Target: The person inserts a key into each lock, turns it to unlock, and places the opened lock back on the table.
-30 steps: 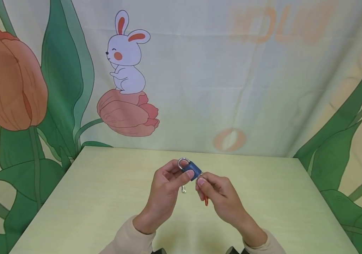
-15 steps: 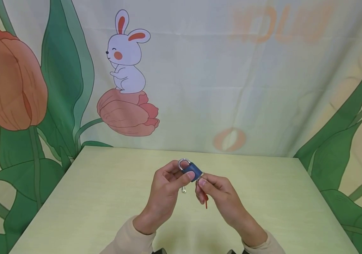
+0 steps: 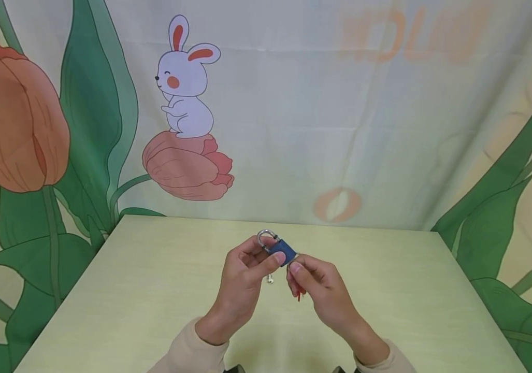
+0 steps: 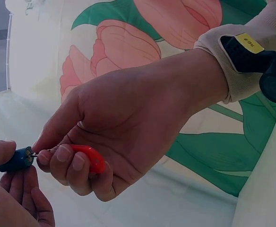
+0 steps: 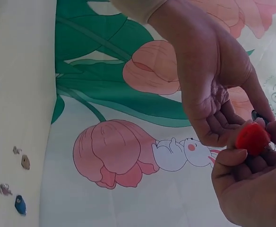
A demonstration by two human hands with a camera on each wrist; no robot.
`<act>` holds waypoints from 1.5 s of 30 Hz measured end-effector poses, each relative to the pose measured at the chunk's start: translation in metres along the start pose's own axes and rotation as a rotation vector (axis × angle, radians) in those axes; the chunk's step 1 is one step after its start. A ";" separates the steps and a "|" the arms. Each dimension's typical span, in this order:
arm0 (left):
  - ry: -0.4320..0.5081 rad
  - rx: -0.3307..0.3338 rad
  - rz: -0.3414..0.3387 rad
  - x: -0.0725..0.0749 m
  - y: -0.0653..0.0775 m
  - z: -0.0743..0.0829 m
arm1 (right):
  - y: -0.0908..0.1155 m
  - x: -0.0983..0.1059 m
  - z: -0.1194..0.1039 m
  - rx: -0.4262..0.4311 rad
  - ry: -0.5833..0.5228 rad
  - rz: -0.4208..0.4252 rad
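A small blue padlock (image 3: 284, 252) with a silver shackle (image 3: 266, 238) is gripped between the fingers and thumb of my left hand (image 3: 242, 277). The shackle points up and left, its legs standing out from the body. At the lock's lower end, my right hand (image 3: 319, 285) pinches a key whose tip meets the keyhole side; the fingers cover most of it. A red key tag (image 4: 89, 157) hangs from that key and lies in the curled right fingers, seen best in the left wrist view. In the right wrist view the red tag hides most of the lock.
On the pale table (image 3: 154, 290), partly behind my left hand, lies a small silver piece (image 3: 270, 278). The right wrist view shows a blue tag (image 5: 20, 205), a brownish tag (image 5: 25, 162) and silver pieces beside them. A printed rabbit curtain (image 3: 270, 129) stands behind the table.
The padlock's shackle has moved up and left, out of the blue body. My right hand has turned slightly, and the red tag has swung and now shows less below the fingers.
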State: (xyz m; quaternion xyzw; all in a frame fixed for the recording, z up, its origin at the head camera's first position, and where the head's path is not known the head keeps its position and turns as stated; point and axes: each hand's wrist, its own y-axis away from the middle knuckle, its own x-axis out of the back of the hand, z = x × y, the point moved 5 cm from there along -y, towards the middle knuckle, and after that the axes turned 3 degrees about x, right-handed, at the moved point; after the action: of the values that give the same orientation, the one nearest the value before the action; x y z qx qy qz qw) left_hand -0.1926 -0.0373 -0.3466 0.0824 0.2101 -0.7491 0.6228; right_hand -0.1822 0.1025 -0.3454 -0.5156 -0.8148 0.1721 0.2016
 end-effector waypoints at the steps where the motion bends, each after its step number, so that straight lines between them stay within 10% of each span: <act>1: 0.002 0.003 0.002 0.000 0.000 0.000 | 0.000 0.000 0.000 0.007 0.031 0.011; 22: -0.089 -0.048 0.001 0.005 -0.001 0.005 | -0.001 0.012 -0.011 0.255 0.518 0.123; 35: -0.633 -0.612 0.010 0.002 0.004 0.019 | -0.005 0.022 -0.040 0.422 0.660 0.199; 45: -0.736 -0.730 -0.037 -0.004 0.006 0.018 | -0.010 0.022 -0.047 0.478 0.679 0.172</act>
State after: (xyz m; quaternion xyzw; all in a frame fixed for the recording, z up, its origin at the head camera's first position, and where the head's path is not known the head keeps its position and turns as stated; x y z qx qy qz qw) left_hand -0.1832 -0.0416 -0.3303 -0.4132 0.2261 -0.6171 0.6303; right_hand -0.1743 0.1215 -0.2964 -0.5478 -0.5934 0.1925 0.5574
